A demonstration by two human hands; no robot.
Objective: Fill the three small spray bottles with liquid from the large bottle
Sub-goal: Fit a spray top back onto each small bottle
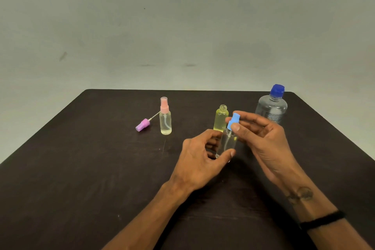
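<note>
Both hands are busy: left hand (199, 156) grasps the light, slippery clear bottle (228, 144) low (best place), right hand (261, 134) pinches its blue sprayer (234, 121).

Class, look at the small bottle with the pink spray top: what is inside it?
Inside the pink-topped bottle a thin dip tube curves down through clear, faintly yellow liquid filling most of it. The pump's inner parts are hidden under the pink top.

Bare staged room: dark table (81, 168) against plain grey wall (182, 16).
</note>
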